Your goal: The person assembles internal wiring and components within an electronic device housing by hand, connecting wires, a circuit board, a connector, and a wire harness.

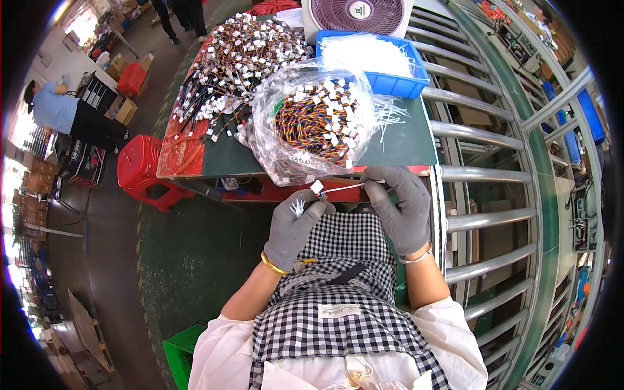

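Grey gloves cover both of my hands, which are held just off the table's near edge. My left hand (290, 226) is closed on a small wire harness, whose white connector (316, 187) sticks up above the fingertips. Several white strip ends (297, 208) also poke out of that hand. A thin white cable tie (344, 188) runs straight from the harness to my right hand (404, 211), which pinches its other end. The wires inside my left hand are mostly hidden. Beyond my hands, a clear plastic bag (260, 144) holds multicoloured wire harnesses (311, 123) with white connectors.
A large heap of harnesses (244, 55) covers the table's left. Behind the bag stands a blue bin (396, 86) of white cable ties, with loose ties (388, 117) beside it and a fan (357, 14) behind. A roller conveyor (487, 175) runs along the right; a red stool (140, 166) stands left.
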`<state>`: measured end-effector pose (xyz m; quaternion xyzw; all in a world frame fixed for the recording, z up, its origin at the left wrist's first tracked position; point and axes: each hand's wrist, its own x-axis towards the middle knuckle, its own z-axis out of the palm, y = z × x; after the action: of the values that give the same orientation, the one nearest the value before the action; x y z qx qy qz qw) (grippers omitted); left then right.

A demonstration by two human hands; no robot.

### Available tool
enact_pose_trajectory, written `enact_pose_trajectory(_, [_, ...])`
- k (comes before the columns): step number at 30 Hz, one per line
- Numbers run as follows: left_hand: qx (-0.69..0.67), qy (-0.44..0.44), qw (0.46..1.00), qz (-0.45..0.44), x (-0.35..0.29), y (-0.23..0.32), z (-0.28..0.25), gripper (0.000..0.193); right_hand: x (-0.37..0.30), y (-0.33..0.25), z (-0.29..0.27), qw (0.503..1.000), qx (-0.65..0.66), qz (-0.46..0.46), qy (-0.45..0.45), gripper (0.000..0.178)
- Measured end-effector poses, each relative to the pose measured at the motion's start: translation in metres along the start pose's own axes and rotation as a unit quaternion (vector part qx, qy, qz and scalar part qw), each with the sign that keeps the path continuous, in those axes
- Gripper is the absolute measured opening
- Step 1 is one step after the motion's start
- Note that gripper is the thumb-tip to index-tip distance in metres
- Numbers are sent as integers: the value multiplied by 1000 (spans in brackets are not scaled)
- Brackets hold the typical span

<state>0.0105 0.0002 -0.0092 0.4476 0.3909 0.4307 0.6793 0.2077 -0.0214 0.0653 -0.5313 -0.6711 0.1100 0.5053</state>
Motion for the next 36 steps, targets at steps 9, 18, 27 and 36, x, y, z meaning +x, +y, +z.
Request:
enact_pose_trajectory(9, [41, 0, 999, 16, 1, -1, 2, 16, -1, 3, -4, 1000, -17, 7, 6, 17])
enact_pose_trajectory(18, [47, -8, 998, 37, 1, -6, -1, 16, -1, 6, -6, 999, -12, -18, -32, 24])
enact_pose_trajectory(27, [117, -35, 992, 43, -5, 2, 2, 18, -15, 15, 14, 955, 220, 192, -52, 40])
enact_pose_trajectory(36, [87, -19, 995, 49, 3, -3, -1, 22, 0, 18, 25, 993, -6, -70, -90, 37])
